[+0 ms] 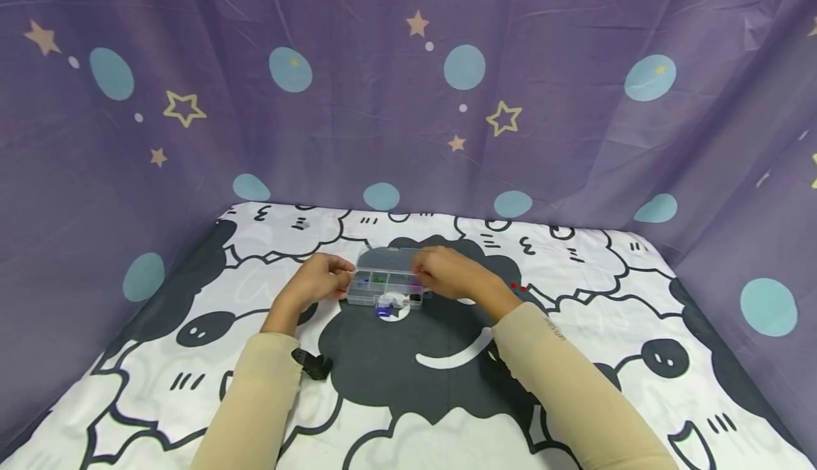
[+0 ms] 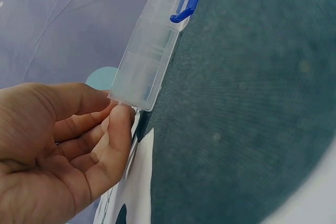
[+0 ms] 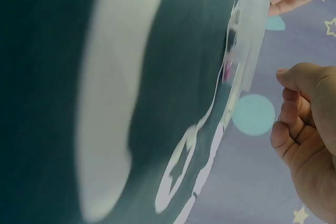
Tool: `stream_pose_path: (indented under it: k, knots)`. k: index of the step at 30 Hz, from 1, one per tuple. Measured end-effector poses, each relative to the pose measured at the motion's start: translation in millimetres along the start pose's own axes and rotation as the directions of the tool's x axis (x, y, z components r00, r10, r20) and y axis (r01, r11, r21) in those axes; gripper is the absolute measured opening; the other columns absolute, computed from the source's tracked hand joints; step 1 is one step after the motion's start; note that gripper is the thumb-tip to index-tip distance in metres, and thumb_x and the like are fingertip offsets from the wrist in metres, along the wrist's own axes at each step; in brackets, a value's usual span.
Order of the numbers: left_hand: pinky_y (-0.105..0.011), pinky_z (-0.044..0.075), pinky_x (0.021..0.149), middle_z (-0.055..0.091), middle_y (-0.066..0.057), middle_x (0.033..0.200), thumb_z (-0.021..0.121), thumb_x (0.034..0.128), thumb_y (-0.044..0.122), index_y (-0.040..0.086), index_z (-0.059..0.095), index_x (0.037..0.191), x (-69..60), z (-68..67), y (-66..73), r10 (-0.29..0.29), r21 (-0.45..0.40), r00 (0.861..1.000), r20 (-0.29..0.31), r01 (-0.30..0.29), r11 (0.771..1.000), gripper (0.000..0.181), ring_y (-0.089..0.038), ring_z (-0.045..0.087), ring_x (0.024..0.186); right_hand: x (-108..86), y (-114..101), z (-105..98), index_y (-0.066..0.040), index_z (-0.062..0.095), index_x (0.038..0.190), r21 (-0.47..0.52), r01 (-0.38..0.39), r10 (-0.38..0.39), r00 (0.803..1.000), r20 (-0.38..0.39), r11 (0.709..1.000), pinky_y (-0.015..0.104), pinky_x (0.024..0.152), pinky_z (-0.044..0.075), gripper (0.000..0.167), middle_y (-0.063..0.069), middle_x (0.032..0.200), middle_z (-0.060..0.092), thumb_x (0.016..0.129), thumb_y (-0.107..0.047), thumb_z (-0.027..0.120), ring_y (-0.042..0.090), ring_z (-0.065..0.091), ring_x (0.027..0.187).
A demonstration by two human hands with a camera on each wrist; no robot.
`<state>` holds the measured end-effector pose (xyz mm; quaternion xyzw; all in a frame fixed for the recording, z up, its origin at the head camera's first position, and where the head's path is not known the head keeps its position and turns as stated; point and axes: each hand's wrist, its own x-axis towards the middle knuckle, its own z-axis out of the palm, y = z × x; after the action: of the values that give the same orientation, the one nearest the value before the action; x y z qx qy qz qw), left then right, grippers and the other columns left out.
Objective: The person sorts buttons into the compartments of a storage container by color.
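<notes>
1. Pinching the open box (image 1: 367, 300) on the sheet (image 1: 383, 364) by its left end, with the left hand (image 1: 324, 276).
2. Curling the right hand (image 1: 447, 271) near the other end; cannot tell whether pinching anything.

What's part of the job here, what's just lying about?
In the job, apparently:
clear compartment box, lid open
small coloured pieces inside
left hand, gripping its end
right hand, near its other end

Lying about:
two red bits (possibly related)
patterned cloth, purple curtain: backdrop
</notes>
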<state>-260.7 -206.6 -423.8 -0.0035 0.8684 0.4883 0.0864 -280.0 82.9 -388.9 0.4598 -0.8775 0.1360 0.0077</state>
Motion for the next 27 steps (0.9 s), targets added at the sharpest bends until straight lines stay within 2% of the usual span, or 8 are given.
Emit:
stream_pose_path:
  k: [4, 11, 20, 27]
  knots:
    - [-0.028, 0.061, 0.065, 0.068, -0.017, 0.103, 0.059, 0.1009, 0.003, -0.004, 0.067, 0.124, -0.1, -0.5, 0.7, 0.007, 0.002, 1.0, 0.004, -0.007, 1.0, 0.026, -0.016, 0.068, 0.073, -16.2, 7.0, -5.5, -0.005, 0.07, 0.1, -0.025, -0.025, 0.024, 1.0, -0.008, 0.999, 0.03, 0.068, 0.05, 0.012, 0.002, 0.093, 0.061, 0.103, -0.007, 0.059, 0.012, 0.053, 0.077]
    - [-0.028, 0.061, 0.064, 0.068, -0.017, 0.102, 0.059, 0.1008, 0.002, -0.005, 0.066, 0.124, -0.2, 0.1, 0.9, 0.015, 0.001, 1.0, 0.004, -0.015, 1.0, 0.026, -0.015, 0.067, 0.073, -47.1, 24.0, -11.6, -0.003, 0.071, 0.106, -0.039, -0.071, 0.071, 0.997, -0.004, 0.997, 0.032, 0.072, 0.053, 0.013, 0.003, 0.098, 0.062, 0.103, -0.007, 0.059, 0.013, 0.057, 0.082]
    - [-0.028, 0.061, 0.065, 0.068, -0.017, 0.104, 0.058, 0.1012, 0.003, -0.005, 0.066, 0.125, -0.4, -0.9, 0.9, 0.007, 0.009, 1.0, 0.002, -0.007, 1.0, 0.026, -0.016, 0.067, 0.074, -79.4, 46.2, -16.4, -0.004, 0.072, 0.098, -0.067, -0.067, 0.064, 0.997, -0.039, 0.996, 0.036, 0.075, 0.054, 0.009, 0.001, 0.094, 0.064, 0.098, -0.002, 0.063, 0.015, 0.06, 0.083]
    - [-0.027, 0.061, 0.065, 0.068, -0.017, 0.102, 0.06, 0.101, 0.004, -0.005, 0.066, 0.125, -0.6, -1.3, -0.2, 0.002, -0.005, 1.0, 0.002, -0.002, 1.0, 0.026, -0.016, 0.067, 0.074, -102.3, 64.4, -16.9, -0.005, 0.072, 0.1, -0.102, -0.112, 0.11, 0.994, -0.019, 0.989, 0.037, 0.077, 0.056, 0.007, 0.001, 0.095, 0.065, 0.098, -0.004, 0.066, 0.015, 0.063, 0.086]
